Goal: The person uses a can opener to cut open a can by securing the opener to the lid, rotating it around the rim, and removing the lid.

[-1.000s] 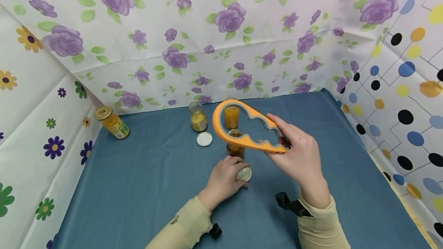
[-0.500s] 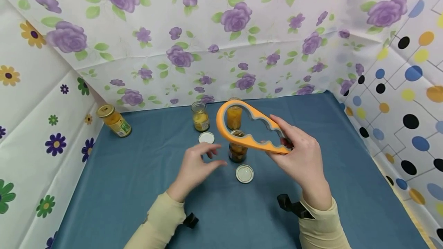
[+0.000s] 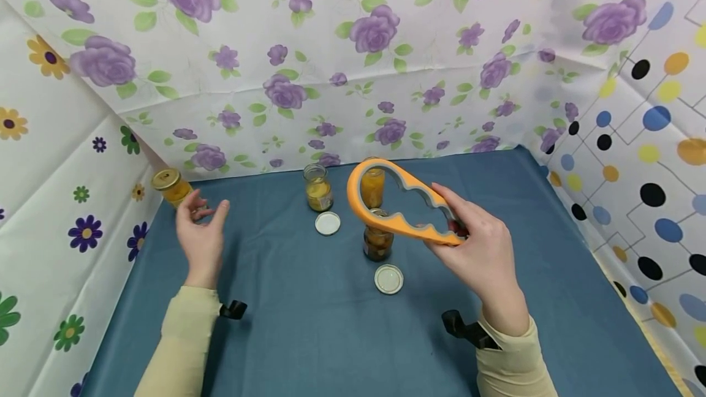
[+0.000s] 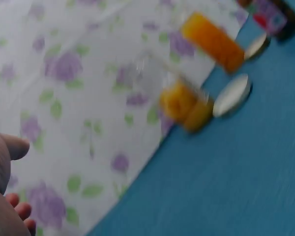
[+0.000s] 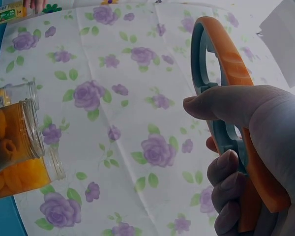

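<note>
My right hand [image 3: 478, 241] grips the handle ends of an orange jar opener [image 3: 357, 192] with a grey toothed inner edge, held above the table. In the right wrist view, thumb and fingers wrap round the opener [image 5: 231, 64]. At the far left stands a lidded jar [image 3: 170, 185] with a gold lid and yellow contents. My left hand [image 3: 201, 234] is just in front of it, thumb spread from loosely bent fingers, and hides the jar's lower part. Whether they touch is unclear. In the left wrist view, that hand [image 4: 2, 172] shows nothing in it.
Three lidless jars stand mid-table: a yellow-filled one [image 3: 318, 193], an orange-filled one [image 3: 372, 189] partly behind the opener, and one with brown pieces [image 3: 378, 245]. Two lids lie on the blue cloth, a white one [image 3: 328, 223] and another [image 3: 388, 279] nearer me. Patterned sheets enclose the table.
My left hand has let go of the nearer lid, leaving it on the cloth, and has swung left to the lidded jar. The right hand holds the opener nearly still.
</note>
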The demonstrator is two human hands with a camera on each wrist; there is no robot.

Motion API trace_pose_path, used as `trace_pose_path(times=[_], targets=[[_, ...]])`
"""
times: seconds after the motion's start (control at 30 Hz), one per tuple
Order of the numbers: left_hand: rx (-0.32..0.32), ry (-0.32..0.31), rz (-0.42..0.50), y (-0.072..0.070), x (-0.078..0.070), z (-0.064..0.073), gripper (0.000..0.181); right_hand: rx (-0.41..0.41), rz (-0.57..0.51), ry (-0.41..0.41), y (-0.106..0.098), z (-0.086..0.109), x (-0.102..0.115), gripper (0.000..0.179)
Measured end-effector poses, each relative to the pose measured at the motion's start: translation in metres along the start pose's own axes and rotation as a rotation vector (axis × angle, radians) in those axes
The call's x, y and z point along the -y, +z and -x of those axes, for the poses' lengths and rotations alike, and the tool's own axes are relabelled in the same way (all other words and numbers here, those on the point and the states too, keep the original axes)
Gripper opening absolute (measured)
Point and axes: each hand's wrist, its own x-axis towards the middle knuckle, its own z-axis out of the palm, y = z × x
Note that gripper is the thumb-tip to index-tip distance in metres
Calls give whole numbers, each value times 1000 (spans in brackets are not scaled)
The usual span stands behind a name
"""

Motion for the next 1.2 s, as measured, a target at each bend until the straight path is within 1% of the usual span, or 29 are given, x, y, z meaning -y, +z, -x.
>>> trace_pose_path(times=[0.07,0.17,0.23,0.3,0.4,0.57,0.67,0.77,0.9,0.97,1.03,1.2], targets=[[-42,-54,-6,-7,8,-9,67,0,-3,2,0,0,0,72],[-100,-116,-42,-13,21,-19,77,0,-4,6,0,0,-1,72],[-128,-161,-82,-16,27,-27,85,2,-2,11,-1,-1,-1,72],[-142,-208,-123,-17,31,-35,94,4,0,14,-1,-1,-1,71],[-131,-278,-172,-18,33,-49,107,12,1,12,0,-3,-2,71],[-82,-362,-171,-18,33,-68,115,51,-6,-20,4,-11,-12,69],[-50,-411,-148,-19,33,-77,116,84,-2,-37,8,-16,-21,69],[-30,-440,-95,-21,34,-85,116,120,-6,-35,13,-19,-32,68],[-22,-455,9,-22,37,-92,110,160,-17,-19,19,-21,-46,70],[-18,-462,31,-22,40,-94,106,173,-16,-9,21,-21,-51,70],[-13,-468,25,-22,42,-95,103,187,-14,2,24,-20,-55,71],[11,-481,-66,-21,47,-97,102,228,-8,25,29,-17,-63,73]])
